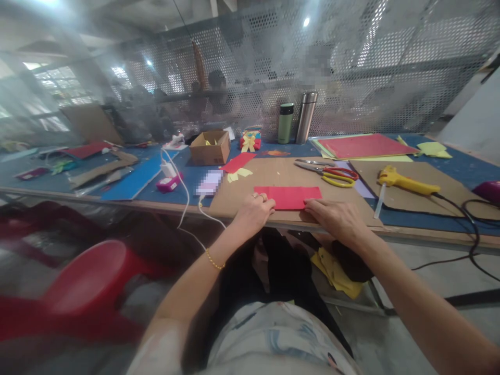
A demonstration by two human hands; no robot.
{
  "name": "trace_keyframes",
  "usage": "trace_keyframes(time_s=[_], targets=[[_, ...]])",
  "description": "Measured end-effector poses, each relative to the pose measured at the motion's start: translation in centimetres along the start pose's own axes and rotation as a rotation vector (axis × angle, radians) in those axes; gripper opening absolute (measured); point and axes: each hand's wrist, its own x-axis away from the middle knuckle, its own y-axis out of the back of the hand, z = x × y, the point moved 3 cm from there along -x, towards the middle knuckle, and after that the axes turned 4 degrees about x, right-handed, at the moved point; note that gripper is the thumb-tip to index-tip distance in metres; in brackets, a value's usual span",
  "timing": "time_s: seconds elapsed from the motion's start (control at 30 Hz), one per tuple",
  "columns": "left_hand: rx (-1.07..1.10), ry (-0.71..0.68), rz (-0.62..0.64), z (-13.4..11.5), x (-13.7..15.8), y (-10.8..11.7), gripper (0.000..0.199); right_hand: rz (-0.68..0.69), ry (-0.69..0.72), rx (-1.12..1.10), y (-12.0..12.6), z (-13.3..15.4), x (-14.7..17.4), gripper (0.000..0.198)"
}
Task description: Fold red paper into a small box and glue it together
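A folded strip of red paper point(292, 198) lies flat on a sheet of cardboard point(269, 172) near the table's front edge. My left hand point(253, 212) has its curled fingers on the paper's left end, thumb at the lower edge. At the lower right corner, my right hand point(335, 214) grips the paper, its fingers bent over the edge. Just beyond lie two pairs of scissors, one with red handles point(336, 171) and one with yellow handles point(339, 179). The undersides of both hands are hidden.
On the right, a yellow glue gun point(408, 182) rests on cardboard, its black cord trailing off the table. Behind are stacked coloured sheets point(363, 146), a green flask point(285, 124), a steel flask point(307, 119) and a cardboard box point(211, 148). A white cable point(188, 195) hangs over the front edge.
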Motion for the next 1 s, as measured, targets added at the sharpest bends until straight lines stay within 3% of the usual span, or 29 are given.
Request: trace_keyframes(time_s=[0.23,0.4,0.57,0.8,1.0], targets=[[0.098,-0.016,0.02,-0.1,1.7,0.6,0.022,-0.011,-0.013,0.054,-0.3,0.1,0.2,0.029],[0.088,0.009,-0.004,-0.2,0.8,0.6,0.023,-0.005,-0.079,0.02,-0.3,-0.9,0.4,0.028],[0.052,0.021,-0.068,0.0,-0.5,0.2,0.018,-0.025,-0.138,-0.139,-0.4,-1.9,1.0,0.026],[0.049,-0.025,-0.175,0.6,0.0,-0.6,0.03,-0.077,-0.161,-0.49,-0.2,-2.3,1.3,0.027],[0.135,-0.049,-0.192,0.9,0.2,-0.1,0.027,-0.118,-0.139,-0.516,0.0,-2.6,1.1,0.03]])
